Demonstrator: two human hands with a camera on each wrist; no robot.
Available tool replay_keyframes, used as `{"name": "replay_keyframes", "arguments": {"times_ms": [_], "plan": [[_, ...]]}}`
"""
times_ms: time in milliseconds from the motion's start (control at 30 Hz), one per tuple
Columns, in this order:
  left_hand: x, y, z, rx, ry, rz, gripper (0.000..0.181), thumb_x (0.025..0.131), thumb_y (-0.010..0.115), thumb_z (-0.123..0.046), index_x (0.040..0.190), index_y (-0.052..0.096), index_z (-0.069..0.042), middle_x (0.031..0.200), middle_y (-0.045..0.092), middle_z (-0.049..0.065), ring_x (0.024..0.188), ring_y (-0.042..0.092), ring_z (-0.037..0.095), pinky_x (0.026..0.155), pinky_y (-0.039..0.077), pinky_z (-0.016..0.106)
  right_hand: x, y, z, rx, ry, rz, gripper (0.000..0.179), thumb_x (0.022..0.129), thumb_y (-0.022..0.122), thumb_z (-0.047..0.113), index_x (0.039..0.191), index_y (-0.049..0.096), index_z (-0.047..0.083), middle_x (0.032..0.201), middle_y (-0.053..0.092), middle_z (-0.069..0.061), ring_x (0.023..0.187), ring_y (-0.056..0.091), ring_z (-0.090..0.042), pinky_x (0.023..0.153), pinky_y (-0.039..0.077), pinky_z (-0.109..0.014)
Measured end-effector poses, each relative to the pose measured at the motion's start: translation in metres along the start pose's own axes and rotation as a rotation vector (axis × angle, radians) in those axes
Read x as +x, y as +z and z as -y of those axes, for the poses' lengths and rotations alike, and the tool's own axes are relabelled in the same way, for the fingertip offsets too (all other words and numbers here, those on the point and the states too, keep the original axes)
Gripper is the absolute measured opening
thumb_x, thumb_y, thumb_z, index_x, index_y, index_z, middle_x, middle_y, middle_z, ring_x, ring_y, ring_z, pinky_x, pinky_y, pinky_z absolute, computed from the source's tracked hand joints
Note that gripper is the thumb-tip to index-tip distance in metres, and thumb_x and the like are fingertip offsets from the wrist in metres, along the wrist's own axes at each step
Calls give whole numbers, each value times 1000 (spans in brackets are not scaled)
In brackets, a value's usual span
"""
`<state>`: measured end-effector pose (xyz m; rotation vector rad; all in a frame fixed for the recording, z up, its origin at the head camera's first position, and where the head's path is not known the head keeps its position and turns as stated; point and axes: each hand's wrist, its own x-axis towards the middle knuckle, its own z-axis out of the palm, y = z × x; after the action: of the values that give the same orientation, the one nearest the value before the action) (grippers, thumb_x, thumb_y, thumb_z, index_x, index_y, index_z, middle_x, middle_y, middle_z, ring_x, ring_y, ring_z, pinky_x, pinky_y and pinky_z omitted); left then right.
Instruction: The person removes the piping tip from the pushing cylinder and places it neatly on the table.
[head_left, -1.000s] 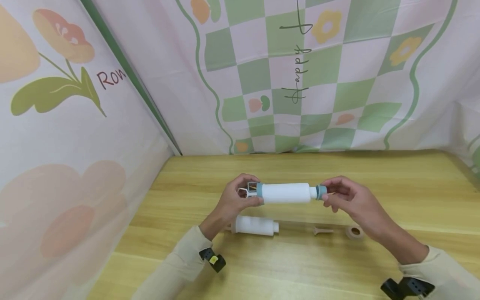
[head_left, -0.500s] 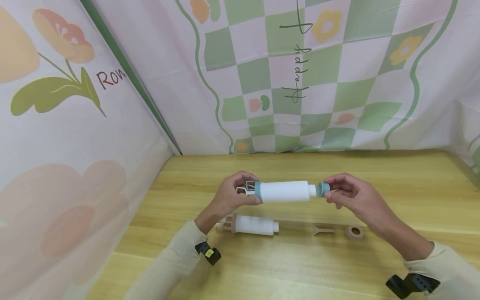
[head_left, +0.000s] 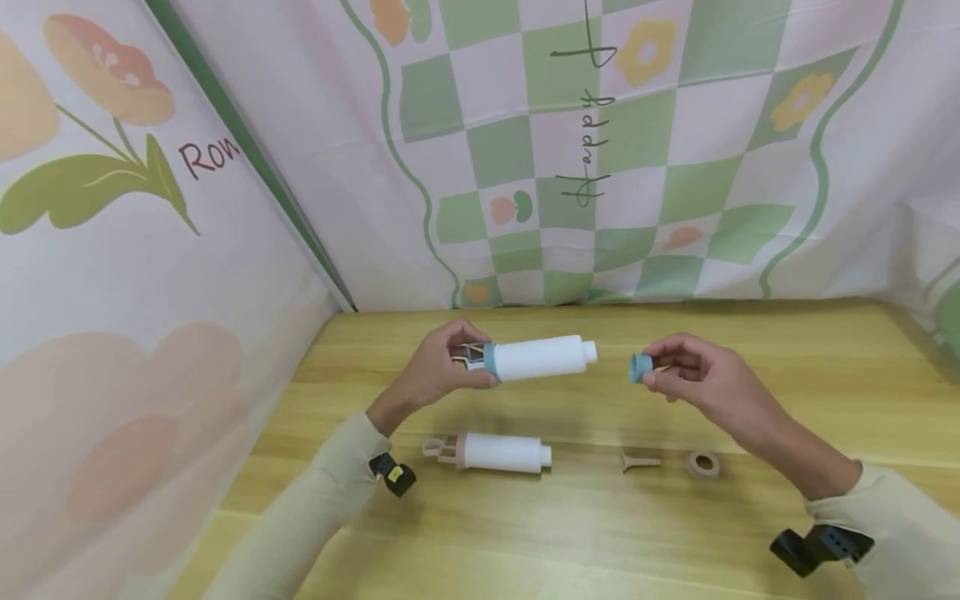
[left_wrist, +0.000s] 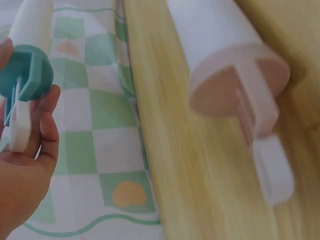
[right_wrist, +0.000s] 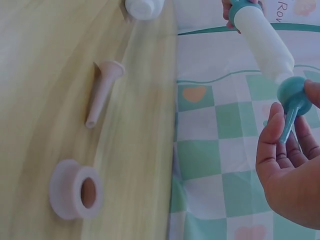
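My left hand grips a syringe-like white barrel by its teal collar and plunger handle, raised over the table. The barrel lies nearly level, its narrow neck facing right. Between the thumb and fingers of my right hand is a teal nozzle, wide mouth towards the barrel. Its thin spout points back into the palm. A gap separates nozzle and neck in the head view. Below lies a second white barrel with a pink collar and a handle loop.
A pink nozzle and a pink ring lie on the wooden table, right of the second barrel. A patterned cloth hangs behind the table's far edge, and another cloth hangs on the left.
The teal nozzle has come off the barrel's neck. My left hand has moved left and slightly up with the barrel, widening the gap; my right hand still holds the nozzle.
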<state>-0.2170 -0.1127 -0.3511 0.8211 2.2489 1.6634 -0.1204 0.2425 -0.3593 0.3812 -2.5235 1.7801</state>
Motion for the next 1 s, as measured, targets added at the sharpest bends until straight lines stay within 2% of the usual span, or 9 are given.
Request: {"name": "replay_keyframes", "arguments": {"times_ms": [200,400,667,900,1000], "plan": [[11,-12,1,52,-8,9,44,71,85,2,105,57,1,113,62,17,93,67,29,75,59,39,7,-6,1,-20,3,2,33,98,67,16,123,56,-2,103,68,-10,85,66,-17,68,55,-27],[20,-23,4,111,4,22,45,71,86,2,104,56,1,114,62,17,94,67,30,77,59,39,13,-7,1,-17,5,13,34,98,67,17,123,55,-3,103,68,-12,86,66,-18,68,55,-28],[29,-34,19,150,-71,74,44,70,86,4,100,54,0,114,61,16,94,66,31,76,58,36,25,-9,-3,-35,16,5,35,97,68,19,122,57,-2,104,67,-12,87,66,-17,68,56,-29],[41,-42,36,161,-103,79,45,71,84,9,100,52,2,114,59,17,101,65,32,80,58,35,31,-8,-6,-24,22,22,35,97,68,19,122,57,-3,106,66,-13,89,66,-17,70,56,-29],[44,-45,38,194,-118,85,44,71,85,9,101,52,3,113,58,18,102,64,32,80,57,34,29,-7,-8,-35,14,25,34,98,68,20,122,57,-2,106,67,-13,88,66,-18,69,56,-29]]}}
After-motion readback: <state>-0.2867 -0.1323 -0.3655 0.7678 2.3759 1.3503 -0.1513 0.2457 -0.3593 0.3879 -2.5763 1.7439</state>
